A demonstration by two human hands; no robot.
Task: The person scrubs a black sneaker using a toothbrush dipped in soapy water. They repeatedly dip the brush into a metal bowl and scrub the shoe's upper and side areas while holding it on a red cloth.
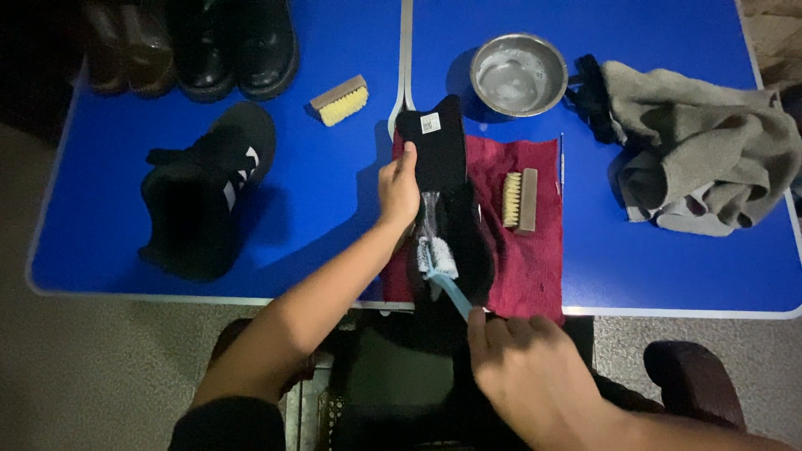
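Observation:
My left hand [398, 188] grips the side of a black shoe [447, 200] that lies on a dark red cloth [535, 250], its tongue pulled up toward the far side. In my right hand [522, 363], near the table's front edge, is the light blue handle of a toothbrush [441, 267]. Its white bristles rest inside the shoe's opening. The shoe's matching partner [205, 188], black with white stripes, sits on the blue table [334, 167] to the left.
A wooden brush [520, 199] lies on the red cloth beside the shoe. Another brush [340, 99] sits further back. A steel bowl of soapy water [518, 73], a grey rag [702, 150], and dark boots [234, 46] at the back left.

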